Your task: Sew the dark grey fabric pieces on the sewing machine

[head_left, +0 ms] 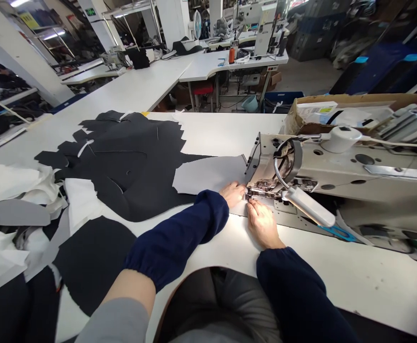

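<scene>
My left hand (233,194) presses on the right end of a light grey fabric piece (210,175), its fingers bent and close together beside the presser foot (249,194) of a sewing machine (340,171). My right hand (263,224) is just in front of the foot, fingers together and curled at the fabric's near edge. The foot and fingers partly hide the fabric there. The machine's lamp (310,206) lights this spot. Under and behind the grey piece lies a spread of dark fabric pieces (133,166).
White and grey scraps (8,205) are heaped at the left, with a rounded dark piece (94,259) near them. Blue-handled scissors (339,232) lie by the machine. A cardboard box (292,119) stands behind it. Further tables (201,66) and machines stand beyond.
</scene>
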